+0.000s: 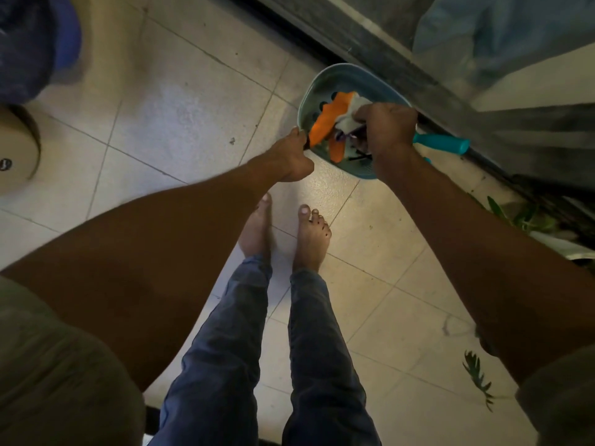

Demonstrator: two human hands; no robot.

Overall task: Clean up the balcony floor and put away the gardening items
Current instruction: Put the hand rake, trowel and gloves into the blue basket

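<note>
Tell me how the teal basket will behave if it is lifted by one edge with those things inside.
The teal basket looks like thin perforated plastic, so probably light and fairly stiff. Held at one rim by the left hand, it would likely tilt. The orange glove looks floppy and may slide; the teal tool handle juts past the rim by the right hand and could tip out.

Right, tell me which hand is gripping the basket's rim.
The left hand grips the teal basket rim; the right hand instead reaches inside among the orange gloves.
</note>
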